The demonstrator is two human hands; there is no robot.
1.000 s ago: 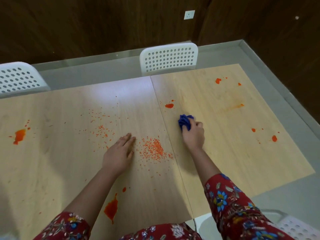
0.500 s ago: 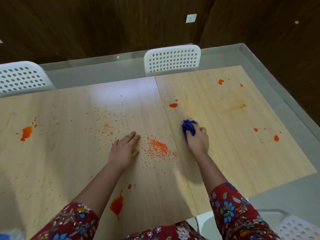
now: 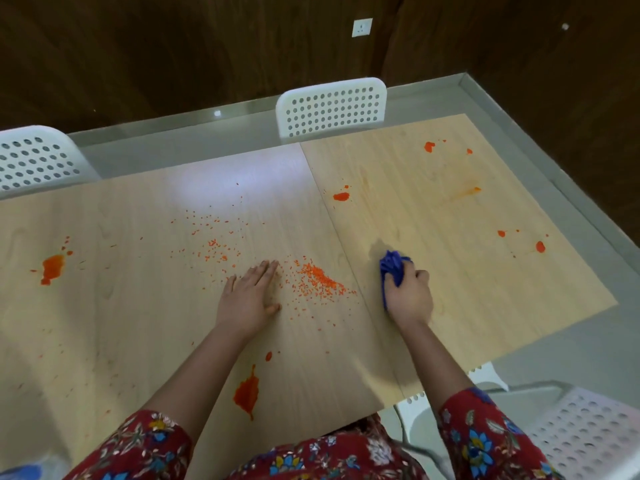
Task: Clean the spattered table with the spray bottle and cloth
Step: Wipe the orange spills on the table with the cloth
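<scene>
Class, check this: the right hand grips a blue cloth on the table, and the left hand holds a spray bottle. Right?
No. In the head view the left hand lies flat on the table, holding nothing; the right hand does grip the blue cloth.

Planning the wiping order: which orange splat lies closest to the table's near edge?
The big splat on the near side of the left hand, its tail almost at the table edge; every other splat sits farther up.
</scene>
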